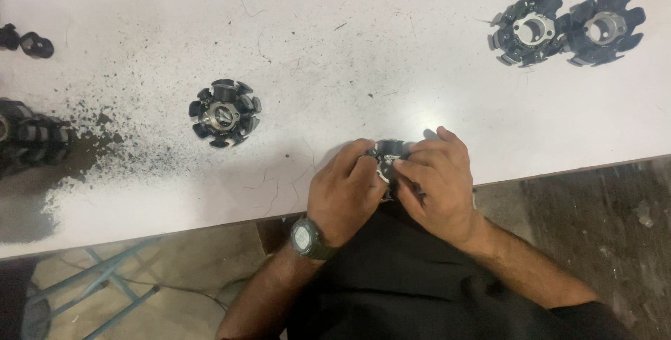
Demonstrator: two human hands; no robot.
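At the near edge of the white table (335, 46), both my hands are closed around one black star-shaped stator core (388, 151), most of it hidden under the fingers. My left hand (342, 190), with a dark wristwatch (309, 237) on its wrist, grips the core's left side. My right hand (437, 179) covers its right side, fingertips on top. Another stator core (224, 113) with a metal hub lies alone on the table to the left, apart from both hands.
Three more stator cores (552, 25) cluster at the far right. Dark parts (31, 137) sit at the left edge amid black dust (112, 151), small black pieces (28, 43) above them. A blue metal frame (105, 287) and bare floor (601, 214) lie below the table edge.
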